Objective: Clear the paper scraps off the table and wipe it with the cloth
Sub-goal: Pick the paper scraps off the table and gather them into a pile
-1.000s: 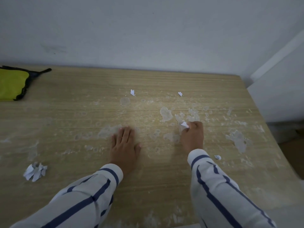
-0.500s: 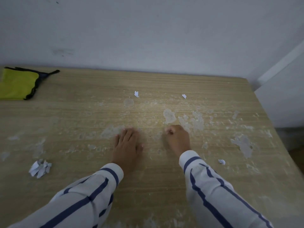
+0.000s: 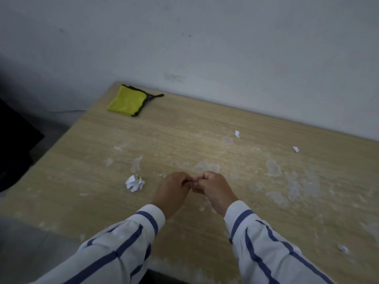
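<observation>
Head view: pale wood-grain surface (image 3: 205, 128), smeared. Folded yellow cloth with black trim (image 3: 128, 101) at far left corner; soft, limp, easy to bunch anywhere. Crumpled white paper wad (image 3: 135, 183) near left hand (image 3: 173, 191); featherlight, pinchable. Right hand (image 3: 213, 191) meeting left, fingers (image 3: 185, 182) curled together; contents indiscernible. Tiny white scraps (image 3: 237, 133) farther off.

Grey-white wall (image 3: 205, 37), grey floor (image 3: 24, 253), dim light
</observation>
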`<action>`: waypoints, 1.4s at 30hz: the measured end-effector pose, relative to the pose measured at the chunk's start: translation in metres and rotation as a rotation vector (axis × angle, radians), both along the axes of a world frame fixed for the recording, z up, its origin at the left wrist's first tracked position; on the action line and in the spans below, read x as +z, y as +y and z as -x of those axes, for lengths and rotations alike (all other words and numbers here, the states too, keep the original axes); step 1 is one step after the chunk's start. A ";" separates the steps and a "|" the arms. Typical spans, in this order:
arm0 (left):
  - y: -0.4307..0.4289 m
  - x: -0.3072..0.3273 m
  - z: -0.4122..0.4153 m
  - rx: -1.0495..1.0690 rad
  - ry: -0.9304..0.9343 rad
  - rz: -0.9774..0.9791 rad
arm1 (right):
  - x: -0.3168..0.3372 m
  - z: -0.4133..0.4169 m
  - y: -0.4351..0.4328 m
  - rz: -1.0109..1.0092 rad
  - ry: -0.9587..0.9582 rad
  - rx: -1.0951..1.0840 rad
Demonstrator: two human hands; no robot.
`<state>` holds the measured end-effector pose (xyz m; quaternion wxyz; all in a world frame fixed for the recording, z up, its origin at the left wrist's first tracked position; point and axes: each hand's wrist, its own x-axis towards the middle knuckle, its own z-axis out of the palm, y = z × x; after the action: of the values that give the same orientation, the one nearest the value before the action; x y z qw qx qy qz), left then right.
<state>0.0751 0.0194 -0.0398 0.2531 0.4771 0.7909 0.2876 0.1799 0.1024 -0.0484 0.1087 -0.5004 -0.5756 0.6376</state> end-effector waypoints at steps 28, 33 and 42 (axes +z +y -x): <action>-0.077 -0.044 0.171 -0.012 0.062 0.106 | -0.022 0.153 -0.097 -0.652 -0.406 0.468; -0.071 -0.039 0.169 -0.034 0.132 0.093 | -0.014 0.147 -0.094 -0.609 -0.380 0.444; -0.022 -0.030 0.112 -0.180 0.278 -0.042 | -0.021 0.091 -0.058 -0.627 -0.524 0.206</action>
<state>-0.0367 -0.0023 -0.0701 0.1562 0.5862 0.7664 0.2114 0.0892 0.0444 -0.0697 0.0414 -0.5283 -0.7969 0.2900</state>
